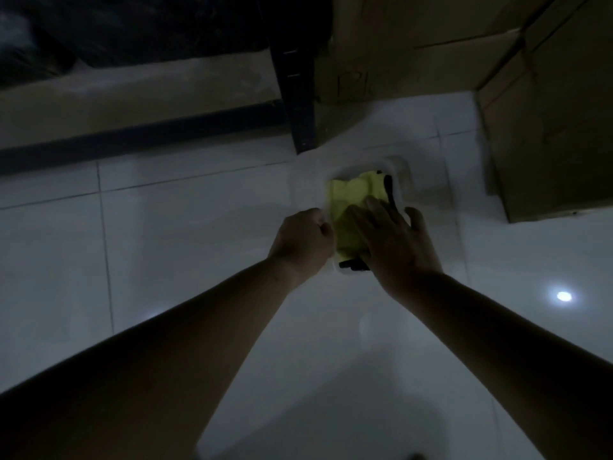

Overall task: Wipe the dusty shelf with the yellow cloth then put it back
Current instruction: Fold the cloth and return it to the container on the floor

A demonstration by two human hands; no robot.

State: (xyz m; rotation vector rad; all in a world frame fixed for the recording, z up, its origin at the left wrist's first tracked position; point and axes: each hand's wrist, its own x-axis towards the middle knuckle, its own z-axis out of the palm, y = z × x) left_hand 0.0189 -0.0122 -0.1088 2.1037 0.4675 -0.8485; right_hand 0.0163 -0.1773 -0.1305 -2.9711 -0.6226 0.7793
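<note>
Right hand (394, 240) flat, fingers (371, 215) spread on yellow cloth (348, 197) in clear container (396, 164); left hand (305, 239) curled on its rim. Either pickup or put-back, can't tell which.

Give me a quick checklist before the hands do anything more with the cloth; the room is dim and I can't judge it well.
1. Crumpled yellow cloth inside the clear plastic container on the white tiled floor: ok.
2. Right hand flat on the cloth, fingers spread: ok.
3. Left hand has a grip on the container's near-left rim: cannot tell, blurred.
4. Black item beside the cloth inside the container, what it is: cannot tell.
5. Brown cardboard boxes apart from the container: ok.
6. Shelf wiped clean: cannot tell, too dark.
</note>
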